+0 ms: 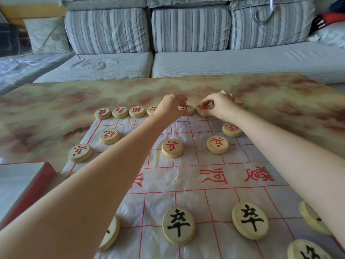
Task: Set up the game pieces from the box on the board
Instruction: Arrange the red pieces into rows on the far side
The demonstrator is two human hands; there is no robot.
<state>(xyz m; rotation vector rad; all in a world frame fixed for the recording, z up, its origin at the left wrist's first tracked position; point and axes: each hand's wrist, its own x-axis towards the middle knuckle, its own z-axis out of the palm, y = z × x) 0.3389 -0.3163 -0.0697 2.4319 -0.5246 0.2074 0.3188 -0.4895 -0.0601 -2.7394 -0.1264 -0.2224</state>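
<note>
- On far rank of thin white red-lined board (190, 202): left grip (170, 106) grasps round pale wooden red-character piece (188, 110).
- Right grip (221, 107) pinches neighbouring red-character piece (201, 108).

We see a marbled table (46, 109) carrying the thin paper board (196, 202), with a red-edged box (22, 184) just left of it.

Left hand (170, 107) grips red piece (188, 109), right hand (221, 107) pinches neighbouring piece (201, 108), board (158, 202) far row.
</note>
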